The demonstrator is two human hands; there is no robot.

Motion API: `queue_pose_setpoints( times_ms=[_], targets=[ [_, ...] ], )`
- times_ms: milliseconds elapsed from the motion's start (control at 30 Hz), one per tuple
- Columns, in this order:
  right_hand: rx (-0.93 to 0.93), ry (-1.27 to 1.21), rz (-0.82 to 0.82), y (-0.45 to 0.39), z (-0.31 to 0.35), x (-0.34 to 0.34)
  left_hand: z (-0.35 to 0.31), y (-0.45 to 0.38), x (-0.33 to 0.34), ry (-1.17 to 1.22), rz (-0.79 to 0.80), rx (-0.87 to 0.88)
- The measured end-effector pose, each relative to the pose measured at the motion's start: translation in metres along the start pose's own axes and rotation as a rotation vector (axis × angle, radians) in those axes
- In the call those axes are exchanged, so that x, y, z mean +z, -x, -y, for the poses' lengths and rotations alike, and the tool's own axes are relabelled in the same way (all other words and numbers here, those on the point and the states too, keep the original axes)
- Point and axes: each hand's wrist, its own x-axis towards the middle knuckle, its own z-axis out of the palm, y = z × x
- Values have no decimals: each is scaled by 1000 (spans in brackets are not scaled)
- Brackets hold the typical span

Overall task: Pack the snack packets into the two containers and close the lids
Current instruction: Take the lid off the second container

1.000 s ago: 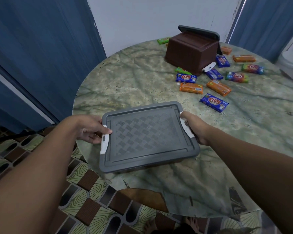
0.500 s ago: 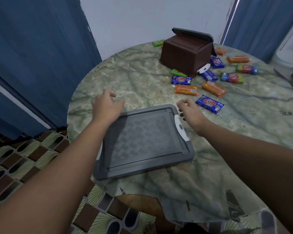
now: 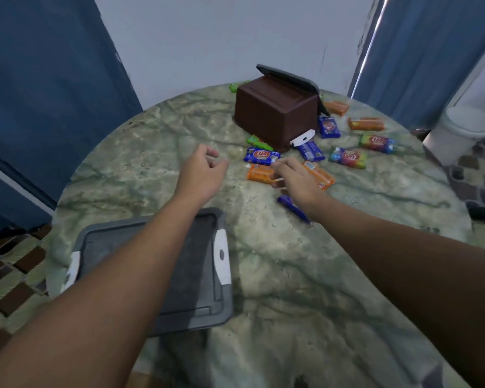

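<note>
Both hands reach over the marble-patterned table (image 3: 291, 275) toward the scattered snack packets.

The left hand (image 3: 200, 170) hovers with loosely curled fingers, holding nothing. The right hand (image 3: 294, 177) pinches the end of an orange packet (image 3: 259, 174); its wrist hides part of a blue packet (image 3: 293, 210). The closed grey-lidded container (image 3: 205, 275) sits near the table's edge, partly under the left forearm. The brown container (image 3: 275, 116) lies tipped on its side among the packets, its inside unseen.
</note>
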Motion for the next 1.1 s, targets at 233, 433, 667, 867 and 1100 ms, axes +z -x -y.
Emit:
queue_pose_setpoints(
  times_ms=[233,433,667,867,1100],
  targets=[
    [4,36,50,-12,-3,-14,-2,-19,32,26,80,5],
    [4,55,37,-26,-10,-31,-11,-25,53,-13,124,10],
    [-26,108,101,-47,-17,-66,-25,-25,89,-24,77,-37],
    [-31,77,184,-62,-28,-98,-35,-16,122,-43,7,-103],
    [-52,145,224,-71,-33,-106,-33,-14,137,-45,7,-144]
  ],
)
